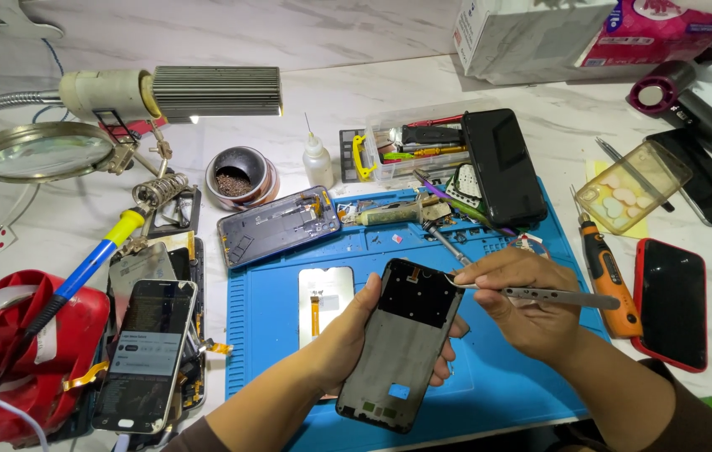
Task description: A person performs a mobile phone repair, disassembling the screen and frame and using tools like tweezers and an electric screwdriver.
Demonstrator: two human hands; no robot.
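A bare phone frame (402,345) is kept steady over the blue mat (264,335) in the left hand (348,335) grip, while tweezers (540,295) are pinched in the right hand (523,305), tip at the top edge, probably best worked gently there.

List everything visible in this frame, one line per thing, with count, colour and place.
phone frame: 1, grey-black, held over the mat
tweezers: 1, silver, tip at the frame's top edge
mat: 1, blue, centre of table
screen panel: 1, white, on the mat left of the frame
opened phone: 1, blue-grey, mat's upper left
black phone: 1, leaning on the parts box
red-cased phone: 1, right of mat
orange driver: 1, mat's right edge
lit phone: 1, black, left
magnifier: 1, far left
left hand: grips the frame
right hand: grips the tweezers
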